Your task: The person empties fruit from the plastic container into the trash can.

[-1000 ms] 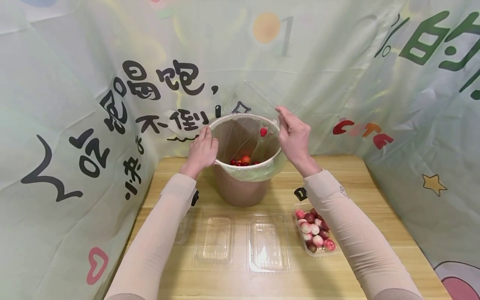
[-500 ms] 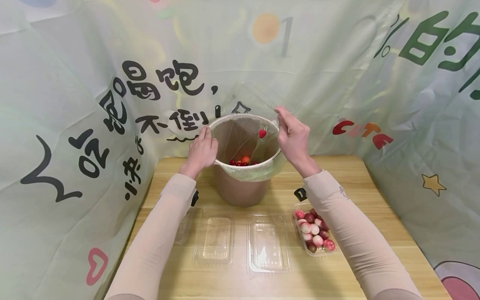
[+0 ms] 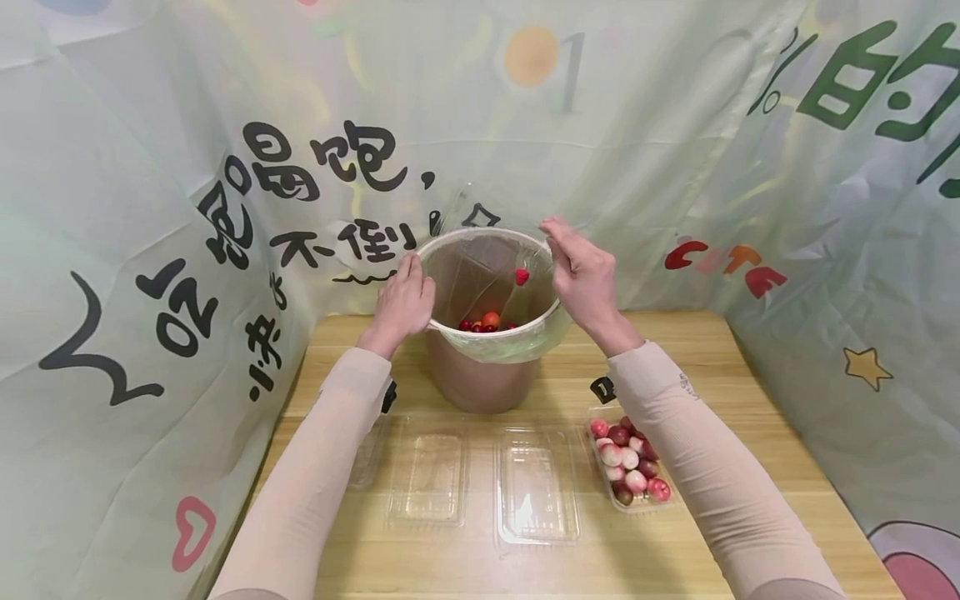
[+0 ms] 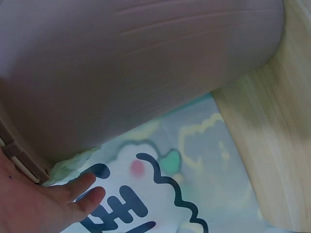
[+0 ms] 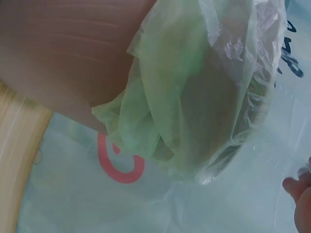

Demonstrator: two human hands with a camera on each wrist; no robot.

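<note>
A brown bin [image 3: 483,387] stands on the table, lined with a thin pale green bag [image 3: 498,348] folded over its white rim ring. My left hand [image 3: 405,298] grips the rim on the left side; two of its fingers [image 4: 80,191] show in the left wrist view. At the right side of the opening, my right hand [image 3: 587,271] pinches the edge of a clear plastic box [image 3: 468,204], tipped over the bin. One raspberry [image 3: 522,276] shows just inside the opening, by the right hand. Red and orange fruits [image 3: 490,321] lie at the bottom of the bin.
Two clear plastic boxes [image 3: 427,479] [image 3: 537,487] lie in front of the bin, and another [image 3: 367,454] is partly behind the left arm. A clear box of red and white fruits [image 3: 630,462] sits beside the right forearm. Printed cloth [image 3: 637,125] encloses the wooden table [image 3: 480,575].
The clear box has tilted lower over the bin, and my right hand has shifted slightly left. The raspberry has moved a little down and left. My left hand stays at the rim.
</note>
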